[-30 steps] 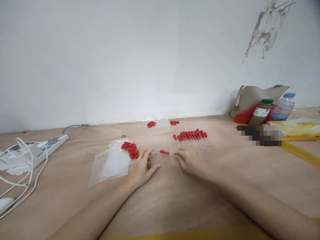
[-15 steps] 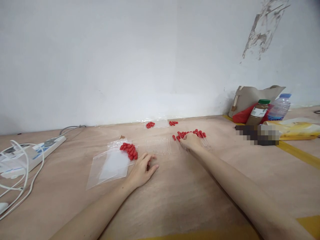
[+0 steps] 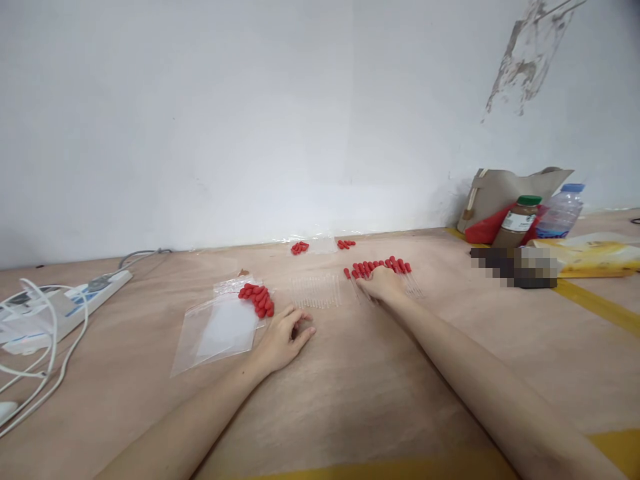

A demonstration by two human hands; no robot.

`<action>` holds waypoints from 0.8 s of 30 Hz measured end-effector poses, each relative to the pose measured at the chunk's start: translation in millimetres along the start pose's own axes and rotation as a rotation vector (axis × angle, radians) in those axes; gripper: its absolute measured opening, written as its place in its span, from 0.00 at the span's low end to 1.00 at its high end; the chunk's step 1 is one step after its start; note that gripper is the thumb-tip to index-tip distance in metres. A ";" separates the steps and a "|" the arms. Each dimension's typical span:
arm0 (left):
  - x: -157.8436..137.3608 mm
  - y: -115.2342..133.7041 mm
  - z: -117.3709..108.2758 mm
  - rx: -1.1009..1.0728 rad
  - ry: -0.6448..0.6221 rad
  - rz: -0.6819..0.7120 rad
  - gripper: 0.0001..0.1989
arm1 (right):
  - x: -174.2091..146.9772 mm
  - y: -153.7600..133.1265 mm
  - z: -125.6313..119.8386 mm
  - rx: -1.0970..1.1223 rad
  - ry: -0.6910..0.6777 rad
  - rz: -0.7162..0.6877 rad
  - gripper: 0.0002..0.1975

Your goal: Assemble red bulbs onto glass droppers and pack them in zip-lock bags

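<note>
My right hand (image 3: 383, 285) reaches over a row of glass droppers (image 3: 361, 269) with red rubber bulbs. Its fingers are closed down among the droppers, pinching at one of them; the fingertips are partly hidden. Resting on the table, my left hand (image 3: 286, 337) is open with fingers loosely bent and thumb apart, holding nothing. Just beyond it lies a pile of red rubber bulbs (image 3: 259, 299) at the edge of clear plastic bags (image 3: 227, 330). Between the hands, a row of bare glass tubes (image 3: 315, 291) lies side by side.
Two small heaps of red bulbs (image 3: 300, 248) lie by the wall with clear plastic film. A power strip (image 3: 75, 310) and white cables are at left. At right stand a bag (image 3: 493, 193), a brown drink bottle (image 3: 517, 223), a clear bottle (image 3: 563, 210) and a yellow packet (image 3: 595, 257).
Both hands stay in nearly the same places; the right hand shifts very slightly at the dropper row. The whole view tilts a little.
</note>
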State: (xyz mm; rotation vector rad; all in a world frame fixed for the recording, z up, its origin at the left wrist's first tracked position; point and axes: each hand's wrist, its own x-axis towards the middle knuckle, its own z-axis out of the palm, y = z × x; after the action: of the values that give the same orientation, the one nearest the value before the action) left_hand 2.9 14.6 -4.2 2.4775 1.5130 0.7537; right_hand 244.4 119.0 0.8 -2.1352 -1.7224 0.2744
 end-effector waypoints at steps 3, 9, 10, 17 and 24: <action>-0.2 0.5 -0.5 -0.004 0.000 -0.002 0.07 | -0.4 0.1 -1.4 -0.015 0.029 -0.006 0.19; 0.9 -0.1 -1.0 -0.011 -0.004 0.006 0.07 | -16.9 -17.3 -3.9 0.028 0.114 -0.182 0.15; 0.7 -0.2 -0.1 -0.014 -0.009 0.010 0.07 | -20.3 -22.3 -2.5 0.045 0.095 -0.225 0.13; 5.6 -10.5 -4.1 0.008 0.088 0.036 0.07 | -23.6 -51.4 9.3 0.053 -0.015 -0.239 0.09; 28.6 -72.9 -52.1 0.269 0.467 -0.242 0.07 | -11.7 -49.1 13.9 0.050 -0.045 -0.212 0.11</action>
State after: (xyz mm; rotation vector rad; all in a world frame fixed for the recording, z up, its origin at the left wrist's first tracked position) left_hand -69.7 67.5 23.7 2.3281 2.1544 1.2131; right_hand 192.4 118.6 7.2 -1.9054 -1.9285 0.3048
